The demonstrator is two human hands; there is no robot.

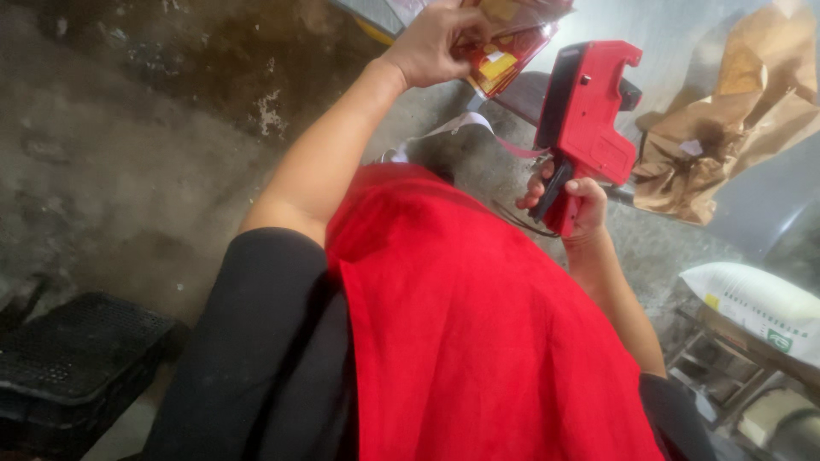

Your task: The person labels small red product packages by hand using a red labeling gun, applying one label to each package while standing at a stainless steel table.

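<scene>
A rough, stained concrete floor [128,145] is seen across the left and upper part of the view; a dark perforated plastic crate [77,350] is cut off at the lower left corner; crumpled brown paper [726,128] is heaped at the upper right, and a white woven sack [756,299] lies below it, partly cut by the frame edge. Much of the foreground is covered by red cloth [478,341] draped over the lap, beside black fabric [265,358]. A red plastic label gun [585,119], boxy with a black trigger, is gripped by the right hand [572,201]; the fingers are curled tight round the handle and trigger, and a thin strip of tape trails from the gun's underside. The left hand [431,43] is raised at the top of the view, fingers closed on glossy red and yellow packets [504,47]; the packets are cut off by the upper edge, so their full shape cannot be made out. The gun is held just beside the packets, not touching them.
</scene>
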